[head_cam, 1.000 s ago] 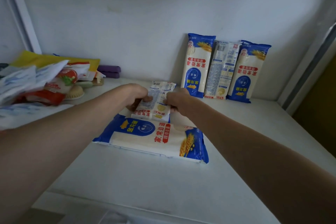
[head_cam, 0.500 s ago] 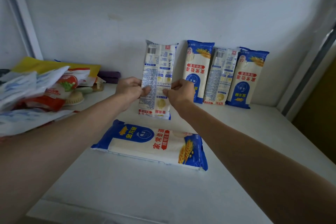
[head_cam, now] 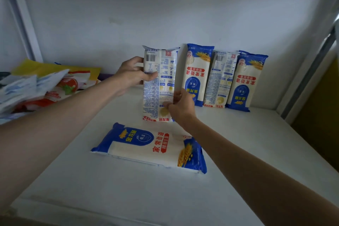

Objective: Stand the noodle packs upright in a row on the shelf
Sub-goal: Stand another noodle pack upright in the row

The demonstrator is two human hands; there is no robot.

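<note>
So I'm tipping the pack (head_cam: 159, 86) up off the shelf (head_cam: 256, 143) now, fingers of both hands (head_cam: 131, 75) (head_cam: 180, 104) holding it, nearly joining the row (head_cam: 222, 77), one pack (head_cam: 148, 147) still lying flat.

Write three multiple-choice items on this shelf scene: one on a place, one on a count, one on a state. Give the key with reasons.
1. Where is the flat noodle pack?
A. on the shelf in front of the held pack
B. on top of the pile of bags
C. leaning on the back wall

2. How many packs already lean on the wall to the right of the held pack?
A. one
B. three
C. five

3. How is the held pack gripped?
A. by the left hand alone
B. by neither hand
C. by both hands, upright

Key: 1 A, it lies face up nearer the camera; 2 B, three stand side by side; 3 C, the left hand holds its upper edge and the right hand its lower part.
</note>
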